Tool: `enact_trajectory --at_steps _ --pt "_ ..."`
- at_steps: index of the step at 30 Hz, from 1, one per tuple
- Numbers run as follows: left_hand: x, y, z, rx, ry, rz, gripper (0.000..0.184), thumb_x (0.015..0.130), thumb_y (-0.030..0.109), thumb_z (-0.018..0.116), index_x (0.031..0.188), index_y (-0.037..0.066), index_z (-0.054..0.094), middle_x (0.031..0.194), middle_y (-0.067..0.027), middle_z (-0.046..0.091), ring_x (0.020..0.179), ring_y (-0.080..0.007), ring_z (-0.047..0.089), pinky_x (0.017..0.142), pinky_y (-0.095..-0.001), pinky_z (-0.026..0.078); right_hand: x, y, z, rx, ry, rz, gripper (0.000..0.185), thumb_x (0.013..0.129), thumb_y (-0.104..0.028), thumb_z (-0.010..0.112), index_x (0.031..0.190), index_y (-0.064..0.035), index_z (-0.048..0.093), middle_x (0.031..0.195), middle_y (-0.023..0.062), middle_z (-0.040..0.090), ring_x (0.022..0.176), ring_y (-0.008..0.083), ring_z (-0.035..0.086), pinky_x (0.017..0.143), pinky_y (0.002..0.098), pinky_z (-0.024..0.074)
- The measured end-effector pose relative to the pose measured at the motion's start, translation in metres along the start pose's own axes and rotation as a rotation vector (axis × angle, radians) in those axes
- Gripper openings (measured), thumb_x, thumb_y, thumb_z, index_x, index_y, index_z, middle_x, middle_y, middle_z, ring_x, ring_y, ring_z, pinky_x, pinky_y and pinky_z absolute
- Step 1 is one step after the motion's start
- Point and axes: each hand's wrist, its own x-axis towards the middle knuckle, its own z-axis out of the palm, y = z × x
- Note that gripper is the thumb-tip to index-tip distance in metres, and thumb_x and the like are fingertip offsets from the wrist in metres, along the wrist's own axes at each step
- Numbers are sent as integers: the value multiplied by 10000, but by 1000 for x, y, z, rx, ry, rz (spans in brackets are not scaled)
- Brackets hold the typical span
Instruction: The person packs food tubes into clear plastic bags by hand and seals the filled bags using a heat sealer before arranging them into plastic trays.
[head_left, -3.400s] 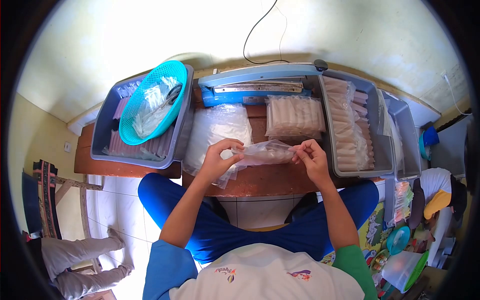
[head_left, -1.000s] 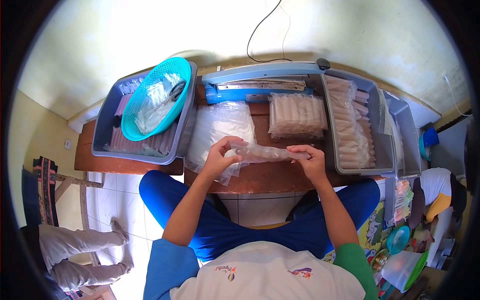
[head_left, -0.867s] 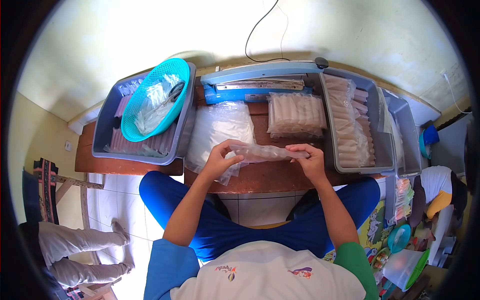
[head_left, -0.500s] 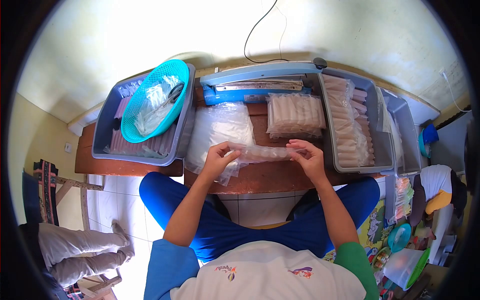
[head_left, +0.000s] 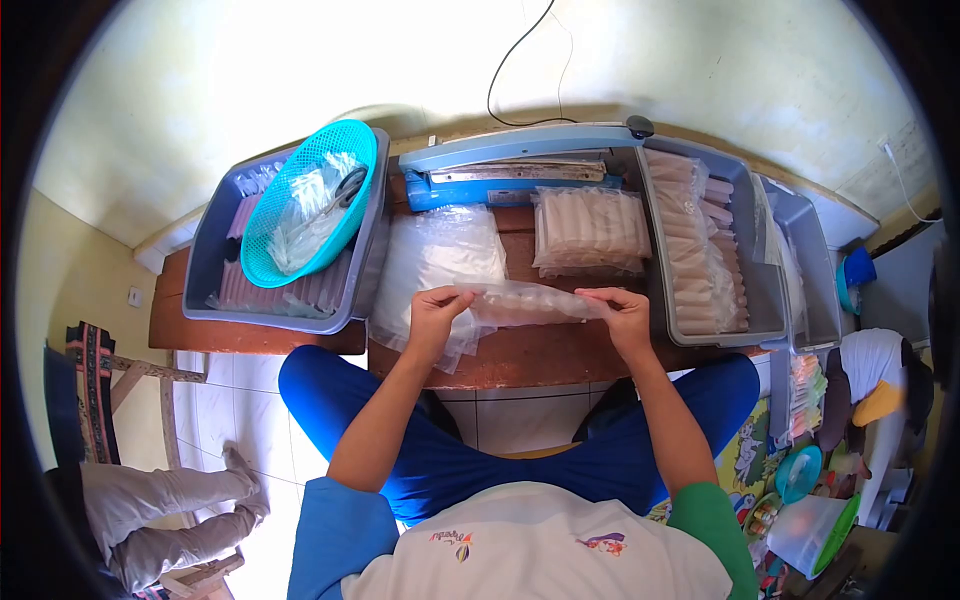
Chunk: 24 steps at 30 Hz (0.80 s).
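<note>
Shifted since the earlier frame, my left hand (head_left: 434,318) and right hand (head_left: 628,322) pinch opposite ends of the plastic bag (head_left: 525,303), seemingly light, limp, slippery; best held there.

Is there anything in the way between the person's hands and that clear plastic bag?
Nothing visible. The left hand pinches one end of the clear plastic bag and the right hand the other, near the front edge of the table.
</note>
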Motion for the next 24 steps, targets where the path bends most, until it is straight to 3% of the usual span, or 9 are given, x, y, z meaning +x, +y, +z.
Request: enact_trajectory --at_steps 4,6,8,10,12,22,24 --pt "5 -1 3 -154 10 53 133 906 75 645 948 -20 727 928 -115 725 830 -121 646 760 -250 491 2 9 -5 99 -13 144 106 881 -30 663 945 20 731 890 78 725 813 116 653 725 238 519" --pt "7 -2 3 -209 4 50 136 915 75 632 948 -21 722 944 -126 724 836 -130 649 769 -257 495 4 7 -3 185 -25 117 109 899 -51 648 937 29 711 933 142 721 802 162 680 756 301 557" --pt "7 1 3 -345 3 -36 126 911 71 636 945 -27 707 952 -137 720 838 -146 652 778 -267 501 5 7 -3 190 -24 124 117 904 -62 644 933 30 710 933 141 722 807 163 681 761 298 554" --pt "7 2 5 -353 13 -39 128 915 77 632 938 -30 698 928 -137 716 827 -158 660 771 -276 512 5 5 -2 195 -23 134 127 910 -74 640 928 32 708 932 141 722 811 163 681 766 295 550" --pt "8 1 7 -361 23 -43 132 920 83 629 931 -34 690 905 -138 712 817 -171 667 764 -285 523 6 3 1 233 -13 103 132 908 -91 656 930 22 719 916 87 724 807 115 648 760 246 510" --pt "6 -1 7 -199 75 93 113 909 43 627 928 -49 688 874 -128 706 801 -174 664 762 -295 518 3 7 -1 205 -12 109 127 925 -76 627 900 26 698 907 98 728 813 118 651 762 251 516" --pt "6 -1 7 -176 71 96 114 908 39 626 934 -53 689 879 -131 707 802 -172 662 759 -291 514 2 3 1 221 5 121 128 930 -60 605 876 30 678 881 141 720 778 161 676 747 281 542"
